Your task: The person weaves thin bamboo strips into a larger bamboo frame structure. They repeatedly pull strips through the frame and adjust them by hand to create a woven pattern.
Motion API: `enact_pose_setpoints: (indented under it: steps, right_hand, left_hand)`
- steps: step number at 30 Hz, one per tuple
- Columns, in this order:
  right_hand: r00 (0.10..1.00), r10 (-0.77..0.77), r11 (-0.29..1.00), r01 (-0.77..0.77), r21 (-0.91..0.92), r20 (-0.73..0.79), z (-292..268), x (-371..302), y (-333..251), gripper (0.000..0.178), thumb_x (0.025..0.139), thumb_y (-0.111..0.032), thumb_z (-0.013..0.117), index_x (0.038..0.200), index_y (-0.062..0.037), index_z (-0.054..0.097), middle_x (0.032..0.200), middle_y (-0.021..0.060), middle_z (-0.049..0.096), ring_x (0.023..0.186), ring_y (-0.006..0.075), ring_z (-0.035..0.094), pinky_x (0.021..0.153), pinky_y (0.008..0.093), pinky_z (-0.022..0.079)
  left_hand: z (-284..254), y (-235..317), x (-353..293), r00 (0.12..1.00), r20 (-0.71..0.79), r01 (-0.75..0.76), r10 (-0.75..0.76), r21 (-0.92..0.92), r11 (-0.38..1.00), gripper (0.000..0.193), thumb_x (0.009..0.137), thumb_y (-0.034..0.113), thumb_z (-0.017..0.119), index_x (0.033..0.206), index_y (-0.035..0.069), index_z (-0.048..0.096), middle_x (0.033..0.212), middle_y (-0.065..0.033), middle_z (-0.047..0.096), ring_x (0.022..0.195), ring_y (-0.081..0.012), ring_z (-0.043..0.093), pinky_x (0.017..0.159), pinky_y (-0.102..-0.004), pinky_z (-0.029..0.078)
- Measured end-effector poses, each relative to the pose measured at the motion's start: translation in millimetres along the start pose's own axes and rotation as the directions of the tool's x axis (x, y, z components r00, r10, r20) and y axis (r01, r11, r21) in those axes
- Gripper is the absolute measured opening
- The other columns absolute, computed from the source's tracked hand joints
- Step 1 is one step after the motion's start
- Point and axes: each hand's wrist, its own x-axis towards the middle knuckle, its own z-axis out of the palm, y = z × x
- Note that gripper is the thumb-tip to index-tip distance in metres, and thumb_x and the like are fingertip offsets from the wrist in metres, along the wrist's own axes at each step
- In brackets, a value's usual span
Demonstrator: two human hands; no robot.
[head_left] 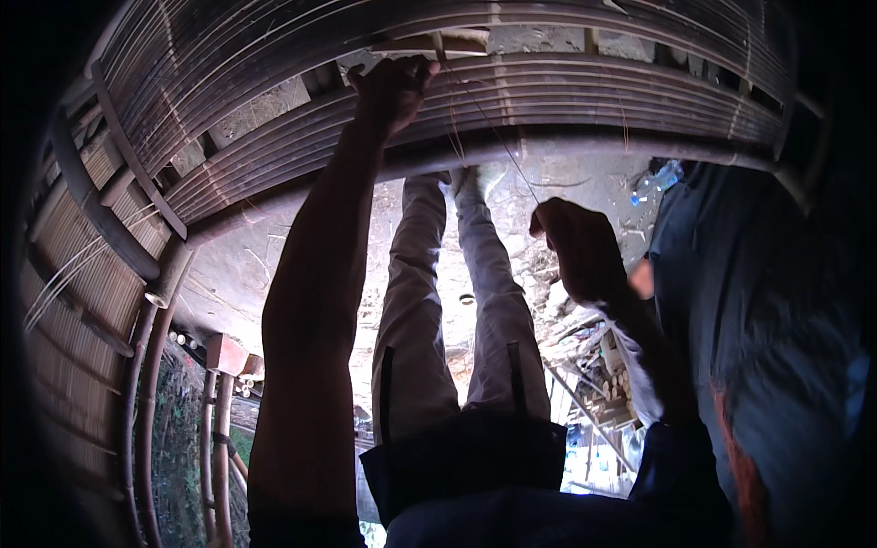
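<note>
A thin cord [498, 137] runs taut in a slant from the bamboo slats [566, 87] down to my right hand [580, 251]. My right fingers are closed on its lower end, in front of the bamboo frame pole [585, 142]. Farther up, my left hand [395, 91] rests over the slats beside the cord's upper end. Its fingers curl in and its thumb juts to the left; dark shade hides what they hold, if anything. A loose strand [452, 119] dangles over the slats near the cord.
At the right, close to my right arm, is a person in dark clothes [758, 301]. A clear plastic bottle [656, 181] lies on the ground beyond my right hand. Bamboo posts [151, 402] and a woven side panel [78, 320] stand at the left.
</note>
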Motion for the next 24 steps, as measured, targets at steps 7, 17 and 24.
enact_pose_setpoints:
  steps: [7,17,24]
  right_hand:
    - [0.953,0.226,0.974,-0.222,-0.044,0.201,-36,-10,26,0.015,0.092,-0.013,0.042,0.087,-0.0038,0.053,0.074,0.0152,0.057,0.069,0.036,0.058,0.061,0.0401,0.045]
    - [0.984,0.175,0.915,-0.172,0.364,0.027,72,-68,11,0.035,0.088,-0.025,0.063,0.114,-0.0014,0.059,0.107,0.0172,0.064,0.098,0.0292,0.063,0.083,0.0357,0.05]
    - [0.418,0.888,-0.145,-0.139,0.98,0.191,124,-56,189,0.057,0.093,-0.051,0.042,0.128,-0.0067,0.05,0.126,0.0105,0.056,0.116,0.0268,0.052,0.094,0.0497,0.04]
  left_hand:
    - [-14,4,-13,0.996,-0.074,-0.044,0.044,0.007,0.999,0.042,0.096,0.052,0.036,0.098,0.02,0.063,0.095,-0.0026,0.066,0.097,-0.0261,0.06,0.09,-0.067,0.028]
    - [-1,24,-12,0.805,-0.563,-0.249,0.186,-0.036,0.968,0.018,0.094,0.024,0.053,0.092,0.009,0.064,0.089,-0.0125,0.065,0.081,-0.0318,0.062,0.07,-0.0409,0.049]
    - [38,184,47,0.562,-0.739,-0.456,0.371,0.097,0.884,0.018,0.093,0.021,0.05,0.089,0.008,0.061,0.086,-0.0091,0.063,0.083,-0.0261,0.06,0.074,-0.0409,0.045]
